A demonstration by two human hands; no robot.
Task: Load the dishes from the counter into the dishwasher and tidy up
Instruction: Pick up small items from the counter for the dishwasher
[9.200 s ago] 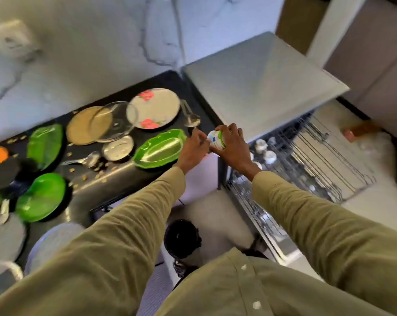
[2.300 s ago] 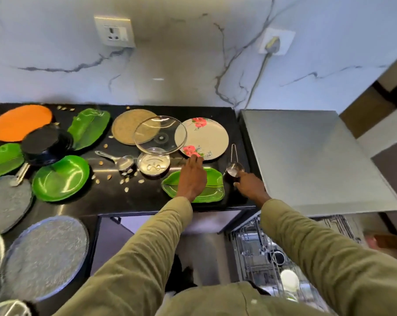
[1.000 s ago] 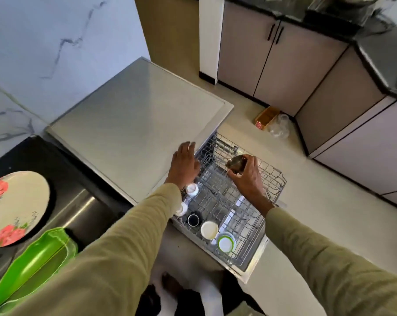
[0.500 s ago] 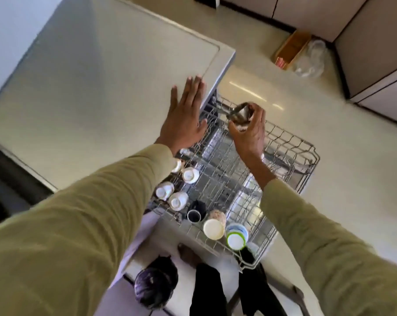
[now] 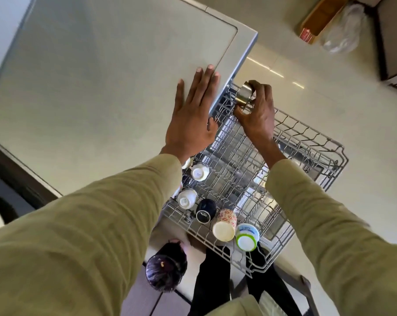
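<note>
Dishwasher top [image 5: 106, 92] under flat left hand [image 5: 190, 124]; right hand [image 5: 259, 112] grips half-hidden steel cup [image 5: 244, 95].

Off the counter now: the right hand [image 5: 258, 115] carries the small steel cup [image 5: 244, 95] over the rack's [image 5: 307, 142] far corner, while the left hand [image 5: 193, 119] plants flat on the dishwasher top [image 5: 101, 87].

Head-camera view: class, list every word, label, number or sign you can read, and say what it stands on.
None can be read for certain.
Green-rimmed cup in the dishwasher rack: blue label, too blurred.
Two white cups: small marks on the upturned bases, too small.
Dark cup: white mark on the base, not legible.
Cardboard box on the floor: red and white print, blurred.
</note>
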